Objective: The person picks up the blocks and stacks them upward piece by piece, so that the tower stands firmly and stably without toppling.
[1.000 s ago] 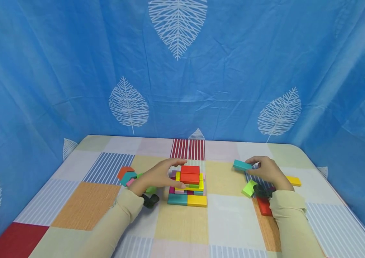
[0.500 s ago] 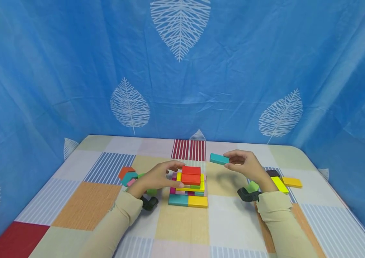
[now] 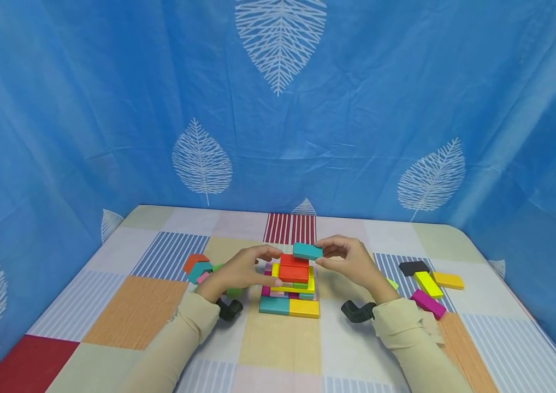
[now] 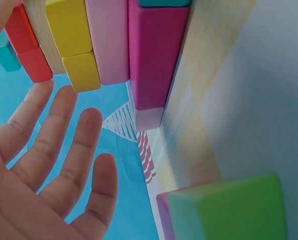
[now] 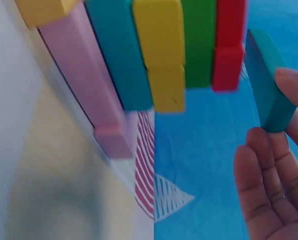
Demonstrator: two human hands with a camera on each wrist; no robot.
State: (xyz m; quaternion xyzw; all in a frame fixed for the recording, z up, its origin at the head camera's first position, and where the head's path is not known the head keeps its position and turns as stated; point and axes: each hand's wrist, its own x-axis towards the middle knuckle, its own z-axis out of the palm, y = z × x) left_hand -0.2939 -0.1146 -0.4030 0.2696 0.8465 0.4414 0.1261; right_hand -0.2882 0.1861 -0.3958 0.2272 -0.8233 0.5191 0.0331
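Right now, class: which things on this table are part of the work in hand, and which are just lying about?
In hand:
- teal block, pinched by the right hand
- block stack, red blocks on top
- left hand, fingers at the stack's left side

Lying about:
- black block, lime block, yellow block, magenta block on the right
- orange and teal blocks on the left
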